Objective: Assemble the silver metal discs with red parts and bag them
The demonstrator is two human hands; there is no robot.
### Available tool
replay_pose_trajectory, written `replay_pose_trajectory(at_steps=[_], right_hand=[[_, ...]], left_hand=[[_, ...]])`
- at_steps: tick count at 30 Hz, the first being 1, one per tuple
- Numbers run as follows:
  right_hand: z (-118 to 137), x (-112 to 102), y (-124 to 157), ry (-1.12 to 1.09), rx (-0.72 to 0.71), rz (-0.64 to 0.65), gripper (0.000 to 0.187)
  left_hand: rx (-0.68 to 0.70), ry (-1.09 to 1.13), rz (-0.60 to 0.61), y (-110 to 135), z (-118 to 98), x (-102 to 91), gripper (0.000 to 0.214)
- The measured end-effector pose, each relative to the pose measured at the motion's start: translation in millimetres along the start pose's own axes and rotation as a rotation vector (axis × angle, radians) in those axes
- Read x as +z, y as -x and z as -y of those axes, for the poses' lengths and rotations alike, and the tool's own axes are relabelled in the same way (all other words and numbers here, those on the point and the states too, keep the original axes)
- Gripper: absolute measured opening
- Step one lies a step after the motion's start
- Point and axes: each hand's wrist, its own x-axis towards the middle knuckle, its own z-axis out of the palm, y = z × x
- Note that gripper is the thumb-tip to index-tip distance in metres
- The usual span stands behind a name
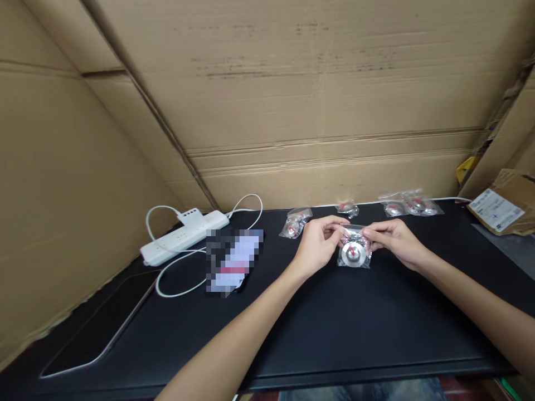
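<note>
Between my two hands is a small clear plastic bag [354, 255] with a round, shiny metal piece in it that carries a red mark. My left hand [320, 240] pinches the bag's upper left corner between thumb and fingers. At the upper right corner, my right hand [390, 239] grips the same bag in a pinch. The metal piece sits in the lower half of the bag, its domed face toward me. Behind my left hand lie similar bagged metal pieces [293, 224], and another bagged piece [348, 208] rests near the back edge.
More bagged pieces [412, 205] lie at the back right, near an opened brown package [507, 203] with a white label. To the left are a white power strip [184, 238] with cables, a blurred-out phone [236, 262] and a dark flat panel [102, 323]. Cardboard walls [317, 100] enclose the black table [355, 334].
</note>
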Motion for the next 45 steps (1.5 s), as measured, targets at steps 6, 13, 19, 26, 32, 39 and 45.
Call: replay_pose_trajectory(at_steps=[6, 13, 19, 26, 32, 39, 45], right_hand=[[-5, -3, -3, -0.033, 0.038, 0.051, 0.030], [-5, -7, -5, 0.063, 0.067, 0.086, 0.035], [-4, -7, -2, 0.119, 0.040, 0.064, 0.037], [0, -7, -2, 0.062, 0.013, 0.043, 0.034], [0, -7, -1, 0.026, 0.023, 0.031, 0.032], [2, 1, 3, 0.031, 0.104, 0.135, 0.034], [-2, 6, 4, -0.009, 0.086, 0.174, 0.031]], left_hand=[[-0.015, -0.011, -0.001, -1, -2, -2.4, 0.017], [-0.007, -0.098, -0.041, -1, 13, -0.4, 0.017], [-0.034, 0.046, -0.040, 0, 17, 5.4, 0.021], [-0.161, 0.129, 0.025, 0, 17, 7.9, 0.034], [-0.122, 0.086, 0.076, 2, 18, 8.7, 0.020], [-0.138, 0.250, -0.083, 0, 4, 6.0, 0.019], [-0.176, 0.327, -0.062, 1, -1, 6.9, 0.024]])
